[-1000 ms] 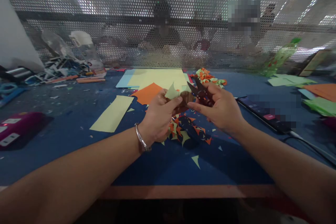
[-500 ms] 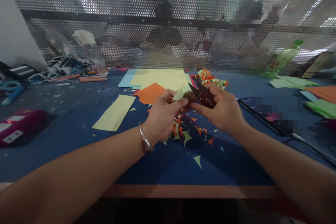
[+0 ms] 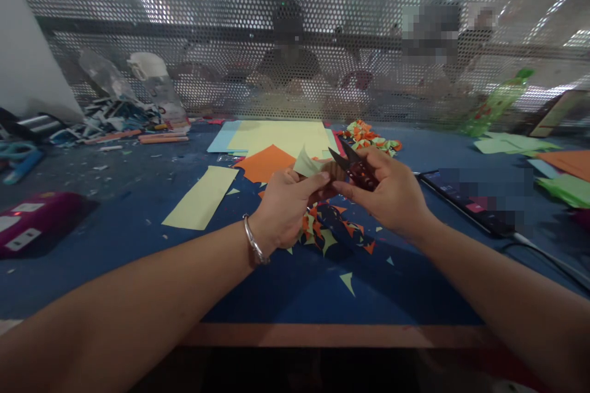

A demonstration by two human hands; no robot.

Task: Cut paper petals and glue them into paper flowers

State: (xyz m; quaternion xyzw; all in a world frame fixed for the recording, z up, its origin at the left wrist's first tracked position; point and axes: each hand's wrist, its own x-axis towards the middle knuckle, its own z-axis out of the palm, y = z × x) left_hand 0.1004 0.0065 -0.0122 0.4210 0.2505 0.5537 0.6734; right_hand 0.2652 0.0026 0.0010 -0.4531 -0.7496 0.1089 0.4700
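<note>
My left hand [image 3: 295,199] pinches a small piece of pale yellow-green paper [image 3: 308,163], its curved, pointed edge standing up above the thumb. In my right hand [image 3: 391,190] is a pair of small dark thread snips [image 3: 357,169], the blades spread and pointing up and left beside the paper. The blades look apart from the sheet. Below the hands lie orange and yellow-green paper scraps [image 3: 327,239]. An orange paper sheet [image 3: 267,163] with cut edges rests behind my left hand, and a yellow paper strip [image 3: 203,196] lies to its left.
Stacked yellow and blue sheets [image 3: 283,135] lie at the back, with a heap of cut paper [image 3: 371,138] beside them. A phone [image 3: 465,202] with a cable is at right. A purple power strip [image 3: 39,221] and a clear bottle [image 3: 159,89] stand left. A perforated metal screen [image 3: 221,43] closes the back.
The paper in my left hand has turned and shifted left, showing more of its curved edge. The snips have moved slightly left, with their blades still apart.
</note>
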